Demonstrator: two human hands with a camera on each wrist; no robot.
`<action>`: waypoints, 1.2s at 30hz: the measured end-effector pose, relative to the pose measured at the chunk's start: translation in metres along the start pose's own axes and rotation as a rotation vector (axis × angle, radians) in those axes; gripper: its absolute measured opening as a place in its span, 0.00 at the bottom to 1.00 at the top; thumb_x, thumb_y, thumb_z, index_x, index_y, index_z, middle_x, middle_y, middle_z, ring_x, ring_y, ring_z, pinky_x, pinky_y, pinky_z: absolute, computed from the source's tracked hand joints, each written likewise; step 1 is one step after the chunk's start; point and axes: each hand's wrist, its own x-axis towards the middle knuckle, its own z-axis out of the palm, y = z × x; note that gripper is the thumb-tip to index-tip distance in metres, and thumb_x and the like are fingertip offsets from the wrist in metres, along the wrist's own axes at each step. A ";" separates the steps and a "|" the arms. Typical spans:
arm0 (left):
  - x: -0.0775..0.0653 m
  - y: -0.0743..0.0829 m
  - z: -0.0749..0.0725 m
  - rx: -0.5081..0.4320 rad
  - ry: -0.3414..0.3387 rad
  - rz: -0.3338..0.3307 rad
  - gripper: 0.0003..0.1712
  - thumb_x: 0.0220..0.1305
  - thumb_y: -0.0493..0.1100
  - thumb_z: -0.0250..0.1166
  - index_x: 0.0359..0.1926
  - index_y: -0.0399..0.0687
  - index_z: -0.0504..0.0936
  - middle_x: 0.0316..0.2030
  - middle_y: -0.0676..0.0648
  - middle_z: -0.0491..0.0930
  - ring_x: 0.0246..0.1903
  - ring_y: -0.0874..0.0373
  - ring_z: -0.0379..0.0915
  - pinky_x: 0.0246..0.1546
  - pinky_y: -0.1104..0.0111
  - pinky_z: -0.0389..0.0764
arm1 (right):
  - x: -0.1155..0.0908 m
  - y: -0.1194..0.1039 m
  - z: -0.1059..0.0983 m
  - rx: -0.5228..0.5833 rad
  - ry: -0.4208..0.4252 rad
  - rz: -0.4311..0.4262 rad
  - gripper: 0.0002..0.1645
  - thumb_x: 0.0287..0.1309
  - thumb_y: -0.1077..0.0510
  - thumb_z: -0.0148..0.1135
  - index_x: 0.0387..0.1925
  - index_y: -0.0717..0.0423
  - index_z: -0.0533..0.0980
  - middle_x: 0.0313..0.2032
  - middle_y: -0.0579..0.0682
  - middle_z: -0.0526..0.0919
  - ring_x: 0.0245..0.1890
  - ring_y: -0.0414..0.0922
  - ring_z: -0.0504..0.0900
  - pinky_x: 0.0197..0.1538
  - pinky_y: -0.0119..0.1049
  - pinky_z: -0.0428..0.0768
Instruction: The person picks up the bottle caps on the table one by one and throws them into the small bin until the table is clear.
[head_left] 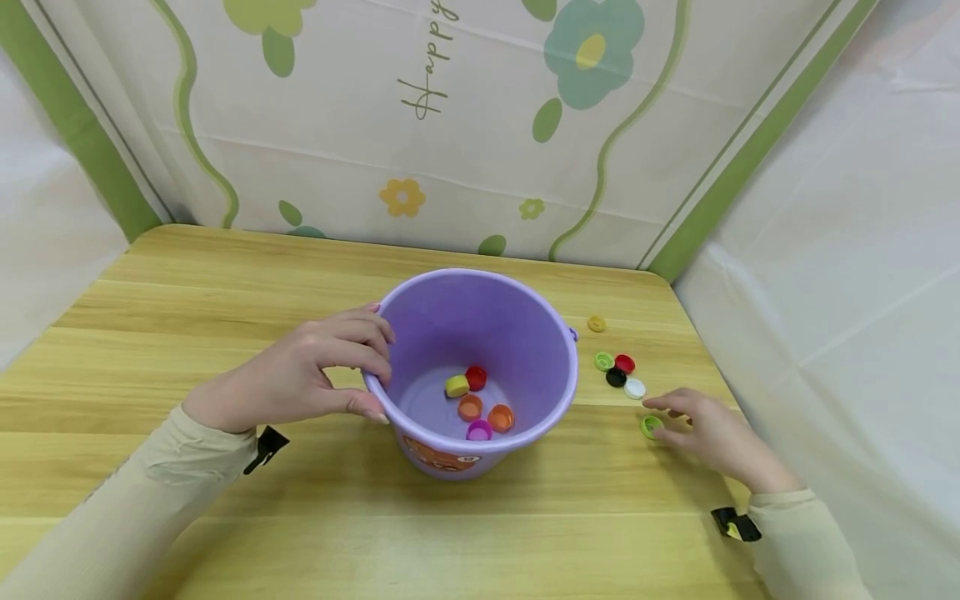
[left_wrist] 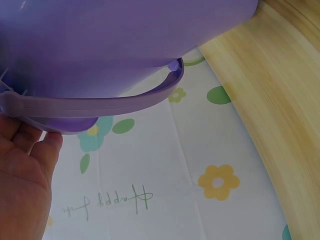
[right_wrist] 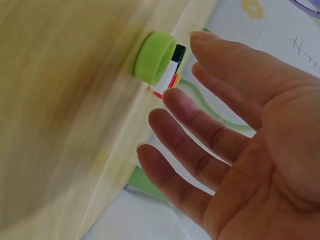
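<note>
A purple bucket (head_left: 480,308) stands on the table, tilted toward me, with several bottle caps on its bottom, among them a yellow cap (head_left: 456,386) and a magenta cap (head_left: 479,430). My left hand (head_left: 322,367) grips the bucket's left rim, fingers over the edge and thumb outside. On the right, my right hand (head_left: 708,433) hovers with parted fingers at a light green cap (head_left: 651,427). In the right wrist view that green cap (right_wrist: 154,57) lies just beyond the fingertips, and nothing is held.
Beyond the right hand lie a white cap (head_left: 635,388), a black cap (head_left: 616,377), a red cap (head_left: 625,363), another green cap (head_left: 603,361) and a yellow-orange cap (head_left: 596,323). A flowered cloth (head_left: 337,133) hangs behind the table (head_left: 187,333). The bucket's handle (left_wrist: 115,106) shows in the left wrist view.
</note>
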 end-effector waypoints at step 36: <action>0.000 0.001 0.000 0.004 0.008 0.010 0.15 0.52 0.56 0.73 0.37 0.55 0.85 0.41 0.55 0.79 0.51 0.55 0.72 0.72 0.54 0.63 | 0.000 0.003 0.013 -0.050 -0.008 -0.038 0.18 0.54 0.61 0.74 0.48 0.56 0.84 0.40 0.44 0.83 0.36 0.41 0.80 0.38 0.41 0.85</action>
